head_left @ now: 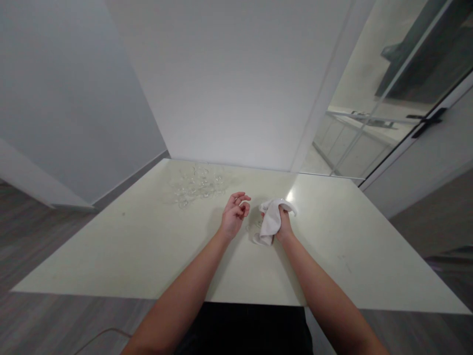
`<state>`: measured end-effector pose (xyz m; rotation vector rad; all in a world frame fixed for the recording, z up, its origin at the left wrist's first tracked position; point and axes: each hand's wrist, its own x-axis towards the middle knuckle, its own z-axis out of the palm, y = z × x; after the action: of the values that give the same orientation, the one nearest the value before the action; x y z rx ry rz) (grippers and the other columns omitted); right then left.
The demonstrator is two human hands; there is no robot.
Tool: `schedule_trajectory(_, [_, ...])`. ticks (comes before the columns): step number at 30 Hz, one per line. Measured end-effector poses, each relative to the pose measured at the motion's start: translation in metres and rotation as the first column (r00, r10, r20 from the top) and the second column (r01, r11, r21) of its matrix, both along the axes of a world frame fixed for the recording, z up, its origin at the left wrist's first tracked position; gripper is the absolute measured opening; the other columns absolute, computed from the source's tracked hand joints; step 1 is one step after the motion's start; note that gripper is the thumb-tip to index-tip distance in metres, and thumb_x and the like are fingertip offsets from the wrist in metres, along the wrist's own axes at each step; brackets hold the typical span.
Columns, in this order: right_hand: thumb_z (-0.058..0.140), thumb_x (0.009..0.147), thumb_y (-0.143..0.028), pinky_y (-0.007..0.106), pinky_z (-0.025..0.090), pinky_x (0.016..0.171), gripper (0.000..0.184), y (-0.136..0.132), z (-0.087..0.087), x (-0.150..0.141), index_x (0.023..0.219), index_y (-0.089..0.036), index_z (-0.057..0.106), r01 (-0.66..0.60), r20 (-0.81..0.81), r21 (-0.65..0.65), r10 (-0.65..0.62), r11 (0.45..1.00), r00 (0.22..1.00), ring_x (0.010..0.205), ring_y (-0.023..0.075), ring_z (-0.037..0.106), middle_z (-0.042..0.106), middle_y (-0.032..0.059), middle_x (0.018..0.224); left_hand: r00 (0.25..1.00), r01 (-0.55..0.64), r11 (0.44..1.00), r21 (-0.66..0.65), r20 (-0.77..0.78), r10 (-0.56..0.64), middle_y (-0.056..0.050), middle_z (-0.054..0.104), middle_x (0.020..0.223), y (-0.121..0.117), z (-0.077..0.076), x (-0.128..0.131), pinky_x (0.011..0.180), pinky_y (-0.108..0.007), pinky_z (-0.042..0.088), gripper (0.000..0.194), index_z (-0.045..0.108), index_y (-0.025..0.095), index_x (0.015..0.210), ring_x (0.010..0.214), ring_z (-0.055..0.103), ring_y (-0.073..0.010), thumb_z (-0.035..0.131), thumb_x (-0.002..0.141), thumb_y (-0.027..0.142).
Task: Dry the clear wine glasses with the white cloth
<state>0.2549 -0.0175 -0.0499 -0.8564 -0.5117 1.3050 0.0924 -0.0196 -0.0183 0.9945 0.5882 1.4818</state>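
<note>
My right hand [284, 224] is closed around a white cloth [271, 220], which hangs in folds over the fingers and down toward the table. Some of the fingers are hidden behind the fabric. Just left of the cloth, a clear glass piece [255, 228] shows faintly on the tabletop; part of it is covered, and I cannot tell whether the cloth touches it. My left hand [232, 215] hovers left of the cloth, its fingers loosely curled and apart, with nothing seen in them. Farther back on the left stand several clear stemmed glasses [201, 185], grouped close together.
The pale, glossy table [140, 246] has its back edge against a white wall panel [236, 88]. A glass-paned door [365, 123] with a black handle [428, 122] lies at the right. On the floor at lower left runs a thin cable [107, 330].
</note>
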Motion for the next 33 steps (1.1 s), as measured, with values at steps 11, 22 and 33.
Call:
schedule_trajectory(11, [0.072, 0.064, -0.046, 0.032, 0.056, 0.056, 0.036, 0.0, 0.001, 0.0, 0.086, -0.024, 0.054, 0.004, 0.018, -0.001, -0.004, 1.0, 1.0, 0.063, 0.0184, 0.066, 0.066, -0.004, 0.068, 0.999, 0.034, 0.999, 0.031, 0.003, -0.034, -0.003, 0.058, 0.097, 0.0, -0.001, 0.001, 0.048, -0.02, 0.031, 0.055, 0.05, 0.022, 0.104, 0.062, 0.046, -0.0084, 0.043, 0.05, 0.009])
schedule_trajectory(22, [0.07, 0.068, -0.043, 0.033, 0.057, 0.063, 0.033, 0.001, -0.004, 0.0, 0.089, -0.022, 0.056, -0.005, -0.003, -0.006, 0.005, 1.0, 1.0, 0.064, 0.0181, 0.065, 0.066, -0.0033, 0.07, 0.992, -0.052, 0.997, 0.058, -0.108, 0.058, -0.006, 0.054, 0.118, 0.006, -0.011, 0.005, 0.062, -0.02, 0.039, 0.047, 0.051, 0.02, 0.104, 0.08, 0.052, -0.0087, 0.051, 0.058, 0.009])
schedule_trajectory(33, [0.066, 0.068, -0.056, 0.039, 0.056, 0.075, 0.04, -0.001, -0.011, -0.001, 0.086, -0.02, 0.065, -0.246, -0.007, 0.026, 0.246, 0.969, 0.969, 0.092, 0.0281, 0.067, 0.07, 0.0055, 0.077, 0.547, 0.076, 0.903, 0.424, -0.775, 0.317, -0.007, 0.057, 0.104, -0.01, -0.022, 0.019, 0.08, -0.031, 0.046, 0.04, 0.048, 0.018, 0.117, 0.093, 0.055, -0.0179, 0.061, 0.083, 0.034])
